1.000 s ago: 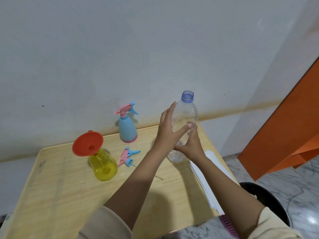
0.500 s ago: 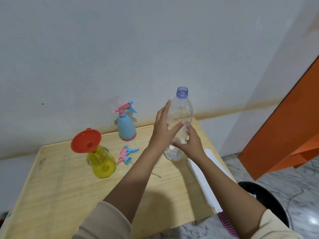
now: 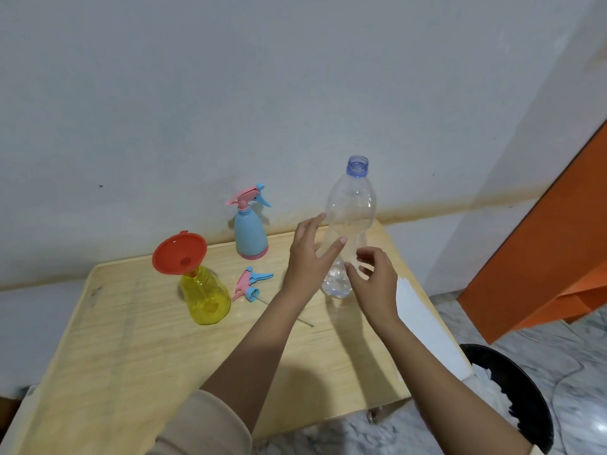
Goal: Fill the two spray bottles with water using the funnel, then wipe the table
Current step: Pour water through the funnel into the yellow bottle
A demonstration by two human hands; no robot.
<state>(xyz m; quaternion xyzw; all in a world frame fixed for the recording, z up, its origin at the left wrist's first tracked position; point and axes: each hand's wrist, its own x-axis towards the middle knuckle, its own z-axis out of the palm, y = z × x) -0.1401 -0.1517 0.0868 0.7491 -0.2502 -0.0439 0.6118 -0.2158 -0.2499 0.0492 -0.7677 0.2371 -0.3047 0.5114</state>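
Released since a moment ago, the clear bottle (image 3: 353, 208) stands on the desk (image 3: 131, 356) between the left hand (image 3: 307, 257) and right hand (image 3: 377, 284), fingers loose and empty, right of the funnel (image 3: 179, 254) in the yellow spray bottle (image 3: 205, 300).

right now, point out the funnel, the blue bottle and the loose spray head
funnel (image 3: 180, 254): head view, inside its red bowl
blue bottle (image 3: 251, 238): head view, its body
spray head (image 3: 244, 285): head view, its pink trigger part

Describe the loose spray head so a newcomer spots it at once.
Start at the wooden table. Between the yellow bottle carrying the red funnel and the person's left hand lies a pink-and-blue trigger head. Unlike the one on the blue spray bottle behind, it lies detached, thin tube trailing.
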